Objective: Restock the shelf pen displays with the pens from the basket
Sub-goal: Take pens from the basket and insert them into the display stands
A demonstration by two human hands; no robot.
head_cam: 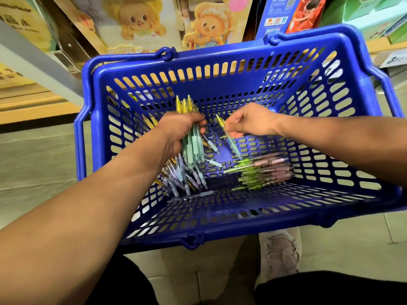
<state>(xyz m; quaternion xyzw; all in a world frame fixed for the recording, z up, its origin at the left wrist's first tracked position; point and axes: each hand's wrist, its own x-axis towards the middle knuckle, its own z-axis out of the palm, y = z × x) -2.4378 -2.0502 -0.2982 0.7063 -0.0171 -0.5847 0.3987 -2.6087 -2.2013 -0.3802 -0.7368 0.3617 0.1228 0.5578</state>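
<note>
Pens in basket

- Basket: moulded blue plastic, smooth and glossy, gleaming along its rim.
- Bundle of mint-grip pens, above the middle of the basket floor: clear shiny plastic barrels, matt rubbery-looking grips, translucent yellow tops.
- Single pen just beside it: same clear plastic, matt grip.
- Pink-grip pens at the floor's right edge: glossy translucent green plastic, matt grips.
- Lilac-grip pens in the floor's near left corner: clear plastic, matt grips.
- Picture boxes beyond the far rim: printed card, slightly glossy.
- Shoe: pale matt cloth.
- Floor tiles: smooth, dull.
</note>
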